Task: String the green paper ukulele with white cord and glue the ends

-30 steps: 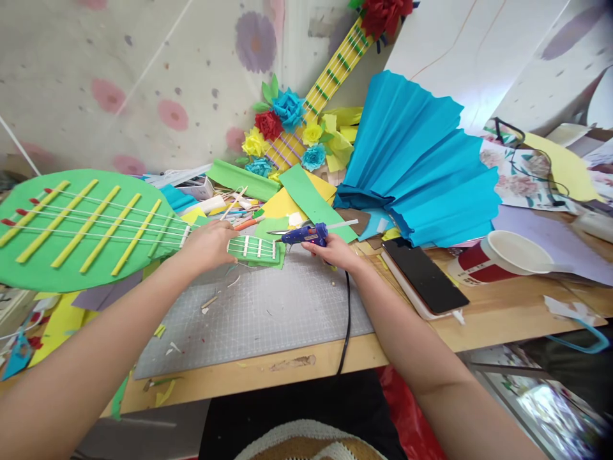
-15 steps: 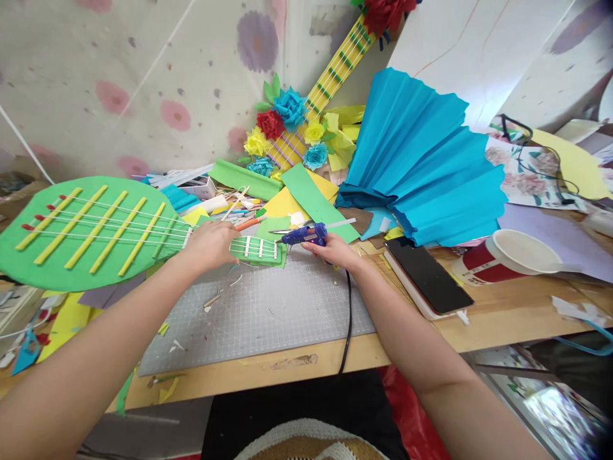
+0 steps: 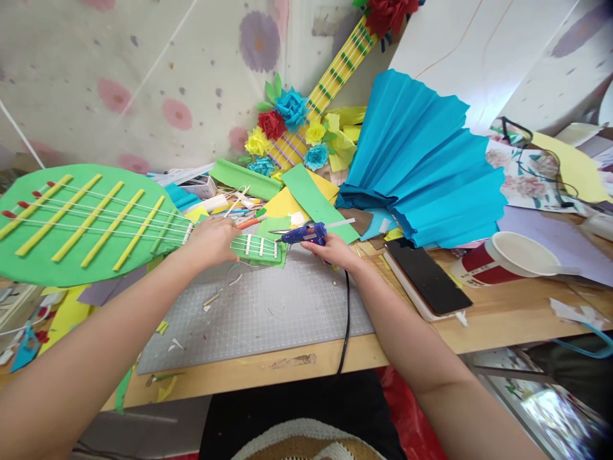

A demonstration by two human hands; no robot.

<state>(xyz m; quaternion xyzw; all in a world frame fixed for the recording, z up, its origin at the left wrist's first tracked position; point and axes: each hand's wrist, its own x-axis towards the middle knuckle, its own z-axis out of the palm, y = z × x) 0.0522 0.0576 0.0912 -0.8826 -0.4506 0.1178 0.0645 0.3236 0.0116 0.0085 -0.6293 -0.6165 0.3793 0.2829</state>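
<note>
A green paper pipa-shaped instrument [image 3: 103,220] with yellow bars and white strings lies across the left of the table. My left hand [image 3: 213,243] is closed around its neck, where the strings run toward the narrow end. My right hand [image 3: 335,251] grips a blue hot glue gun [image 3: 311,234], a clear glue stick jutting from its back. Its nozzle points left and meets, or nearly meets, the tip of the green neck [image 3: 268,250] beside a white bar. From the gun's handle a black cord [image 3: 345,326] hangs over the table edge.
Under my hands lies a grey cutting mat [image 3: 258,313] with paper scraps. Behind it are coloured paper pieces and a yellow flower-trimmed instrument [image 3: 330,80]. A pleated blue paper fan [image 3: 421,160], a phone [image 3: 428,275] and a paper cup [image 3: 507,259] stand or lie to the right.
The instrument's wide green body has shifted slightly left and up. My left hand still holds the neck, and the glue gun stays almost in the same place.
</note>
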